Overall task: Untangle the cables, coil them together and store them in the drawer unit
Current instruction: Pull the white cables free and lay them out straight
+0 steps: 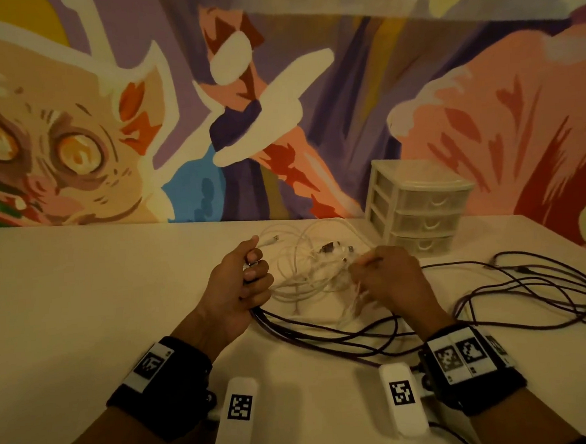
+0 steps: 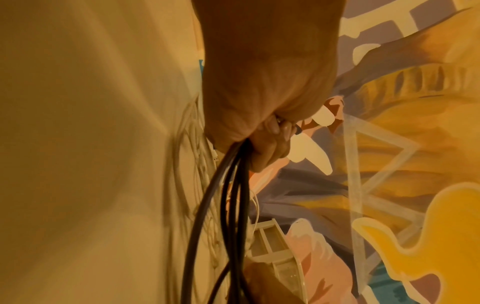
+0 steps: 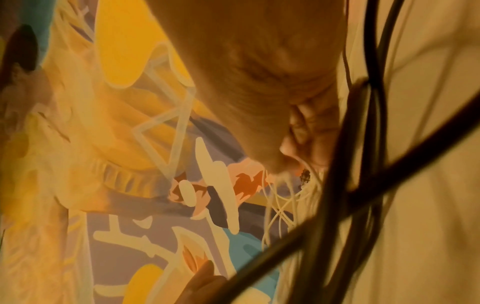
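A tangle of thin white cables [image 1: 308, 272] lies mid-table, and long dark cables [image 1: 515, 290] loop off to the right. My left hand [image 1: 244, 283] grips a bundle of dark cable strands [image 2: 228, 205] in its fist, with a white plug end [image 1: 268, 239] sticking out past the thumb. My right hand [image 1: 384, 278] reaches into the white tangle and pinches thin white strands [image 3: 285, 195]; its fingertips are blurred. The white three-drawer unit [image 1: 418, 210] stands at the back right, all drawers closed.
The cream table [image 1: 84, 303] runs back to a colourful mural wall [image 1: 277, 102]. Dark cable loops [image 1: 360, 337] cross between my wrists, near the front edge. The drawer unit sits just behind the right hand.
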`<state>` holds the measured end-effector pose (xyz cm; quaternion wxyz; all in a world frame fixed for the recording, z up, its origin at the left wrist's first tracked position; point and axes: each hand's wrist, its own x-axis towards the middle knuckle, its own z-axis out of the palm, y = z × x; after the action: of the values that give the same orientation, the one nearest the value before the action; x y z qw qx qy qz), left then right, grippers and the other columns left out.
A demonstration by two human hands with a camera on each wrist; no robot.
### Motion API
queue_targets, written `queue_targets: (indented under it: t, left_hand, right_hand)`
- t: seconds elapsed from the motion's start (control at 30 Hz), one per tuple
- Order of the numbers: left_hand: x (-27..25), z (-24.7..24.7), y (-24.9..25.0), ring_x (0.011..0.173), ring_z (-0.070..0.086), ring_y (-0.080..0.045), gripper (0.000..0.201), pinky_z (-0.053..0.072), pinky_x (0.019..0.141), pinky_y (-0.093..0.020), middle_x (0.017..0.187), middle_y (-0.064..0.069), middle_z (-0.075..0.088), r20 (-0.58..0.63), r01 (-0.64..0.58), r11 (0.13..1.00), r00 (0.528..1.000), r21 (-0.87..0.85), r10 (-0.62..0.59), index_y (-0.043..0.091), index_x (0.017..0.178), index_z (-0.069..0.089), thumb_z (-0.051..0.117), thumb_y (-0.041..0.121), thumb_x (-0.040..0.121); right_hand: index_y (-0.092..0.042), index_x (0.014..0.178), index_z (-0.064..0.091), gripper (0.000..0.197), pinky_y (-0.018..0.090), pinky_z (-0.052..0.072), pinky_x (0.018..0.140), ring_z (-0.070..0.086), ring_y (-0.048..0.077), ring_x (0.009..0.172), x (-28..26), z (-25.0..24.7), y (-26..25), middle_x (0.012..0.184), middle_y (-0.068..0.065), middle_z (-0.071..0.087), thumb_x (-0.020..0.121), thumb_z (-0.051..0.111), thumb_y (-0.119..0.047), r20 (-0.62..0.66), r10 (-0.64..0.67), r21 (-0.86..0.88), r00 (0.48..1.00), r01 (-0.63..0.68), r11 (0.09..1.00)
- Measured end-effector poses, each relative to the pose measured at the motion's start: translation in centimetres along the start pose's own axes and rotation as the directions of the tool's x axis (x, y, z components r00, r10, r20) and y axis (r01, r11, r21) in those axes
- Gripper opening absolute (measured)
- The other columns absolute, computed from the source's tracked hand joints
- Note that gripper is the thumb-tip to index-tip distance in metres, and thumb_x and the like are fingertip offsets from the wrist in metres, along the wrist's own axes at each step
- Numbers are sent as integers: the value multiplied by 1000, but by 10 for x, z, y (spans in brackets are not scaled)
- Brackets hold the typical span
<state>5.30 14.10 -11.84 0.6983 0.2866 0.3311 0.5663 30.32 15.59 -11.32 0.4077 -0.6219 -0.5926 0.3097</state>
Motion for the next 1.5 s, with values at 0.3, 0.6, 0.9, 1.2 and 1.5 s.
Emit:
queue_targets:
  t: [0.3, 0.6, 0.9, 1.2, 1.5]
  left_hand:
    - [0, 2, -2, 38, 23, -5, 47, 16, 33, -19, 57, 6, 31, -22, -48, 999, 999, 12, 48, 22, 70, 48, 57, 54, 103]
    - [-8, 14, -3, 46, 20, -6, 46, 14, 42, -21, 65, 5, 32, 20, -48, 974, 999, 220, 44, 15, 100, 64, 64, 61, 97]
    - [-8, 13, -6, 49, 20, -6, 54, 17, 40, -19, 65, 5, 38, -8, -41, 952, 999, 305, 45, 14, 132, 69, 59, 57, 101]
    - [-7, 15, -6, 47, 21, -6, 55, 15, 43, -21, 64, 5, 38, -7, -29, 957, 999, 290, 32, 11, 128, 71, 59, 57, 100]
    - [-8, 16, -5, 47, 22, -6, 64, 14, 44, -22, 64, 4, 38, -38, -24, 972, 999, 234, 34, 8, 128, 68, 55, 64, 99]
  right_hand:
    - [-12, 127, 62, 26, 31, 64, 73, 78, 22, 95, -1, -1, -23, 116, 5, 78, 102, 69, -11, -286, -259, 571, 922, 382, 727]
    - [-22, 110, 81, 17, 27, 59, 91, 76, 10, 98, -6, 7, -16, 107, -8, 82, 100, 72, -11, 123, -442, 262, 888, 401, 878]
    - [-29, 119, 65, 22, 33, 59, 87, 76, 7, 89, 4, 2, -11, 100, -6, 81, 100, 72, -20, -232, -265, 276, 936, 325, 905]
    - [-28, 93, 81, 11, 19, 53, 56, 75, 12, 67, 1, -14, -14, 77, -4, 80, 87, 84, -19, 82, -101, -43, 992, 105, 994]
    - [-24, 109, 67, 17, 27, 60, 65, 76, 13, 67, -5, -23, -29, 96, -5, 79, 96, 78, -22, -295, -366, 185, 883, 428, 884]
